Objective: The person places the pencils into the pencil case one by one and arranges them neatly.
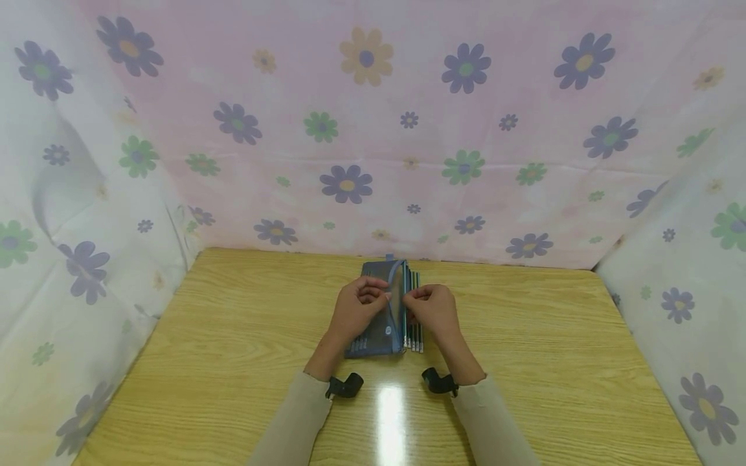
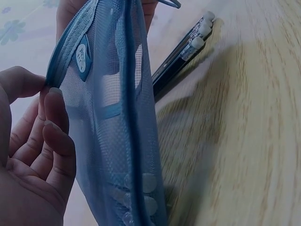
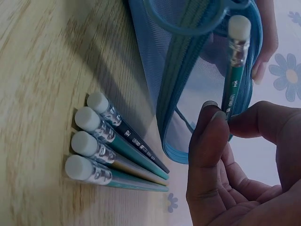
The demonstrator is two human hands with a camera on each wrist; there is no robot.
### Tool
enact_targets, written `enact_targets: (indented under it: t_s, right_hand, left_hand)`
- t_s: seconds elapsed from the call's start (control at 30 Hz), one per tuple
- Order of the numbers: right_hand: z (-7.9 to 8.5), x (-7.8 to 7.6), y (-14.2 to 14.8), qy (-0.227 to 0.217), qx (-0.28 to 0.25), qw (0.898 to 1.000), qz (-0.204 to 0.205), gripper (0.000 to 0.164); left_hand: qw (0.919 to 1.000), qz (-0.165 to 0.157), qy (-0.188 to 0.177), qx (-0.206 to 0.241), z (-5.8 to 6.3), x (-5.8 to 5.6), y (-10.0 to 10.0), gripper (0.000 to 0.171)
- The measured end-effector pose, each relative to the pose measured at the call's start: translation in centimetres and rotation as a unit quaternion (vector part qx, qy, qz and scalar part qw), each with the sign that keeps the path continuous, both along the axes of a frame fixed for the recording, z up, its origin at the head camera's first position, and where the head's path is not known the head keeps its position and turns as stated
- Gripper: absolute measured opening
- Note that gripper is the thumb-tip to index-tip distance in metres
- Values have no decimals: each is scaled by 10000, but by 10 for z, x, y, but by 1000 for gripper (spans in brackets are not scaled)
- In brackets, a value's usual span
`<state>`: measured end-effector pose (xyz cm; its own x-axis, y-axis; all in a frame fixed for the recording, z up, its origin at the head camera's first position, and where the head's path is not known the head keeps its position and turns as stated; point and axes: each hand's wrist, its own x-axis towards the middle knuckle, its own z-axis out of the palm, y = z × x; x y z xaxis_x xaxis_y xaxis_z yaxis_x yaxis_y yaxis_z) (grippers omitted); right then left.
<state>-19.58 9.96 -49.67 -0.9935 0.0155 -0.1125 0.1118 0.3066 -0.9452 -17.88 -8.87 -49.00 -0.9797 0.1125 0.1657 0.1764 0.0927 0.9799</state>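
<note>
A blue mesh pencil case (image 1: 379, 342) lies on the table with its zipped side open. My left hand (image 1: 357, 312) pinches the zipper edge (image 2: 70, 44) between thumb and forefinger, holding the mouth apart. In my right hand (image 1: 436, 310), thumb and fingertips pinch a green pencil (image 3: 233, 80) with a white eraser, at the case's opening; its far end is hidden. Several more pencils (image 3: 124, 143) lie side by side on the table just right of the case, eraser ends toward me. Through the mesh, some eraser ends (image 2: 149, 182) show inside the case.
The wooden table (image 1: 245, 323) reaches back to a flower-patterned cloth (image 1: 373, 129), which also hangs at both sides. Black wrist mounts (image 1: 348, 386) sit at both cuffs. Light reflects off the table in front of the case.
</note>
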Motion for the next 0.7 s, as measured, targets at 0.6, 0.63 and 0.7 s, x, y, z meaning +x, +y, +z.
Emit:
enact_targets:
  t_s: [0.6, 0.63, 0.7]
  right_hand:
    - [1, 1, -3, -47, -73, 10000, 39, 14]
    - [1, 1, -3, -52, -64, 10000, 49, 14]
    - [2, 1, -2, -52, -42, 10000, 42, 14]
  left_hand:
    - [10000, -79, 48, -19, 1, 1, 1, 21]
    - [10000, -79, 52, -18, 1, 1, 1, 21]
    - [10000, -72, 46, 0, 1, 1, 1, 21]
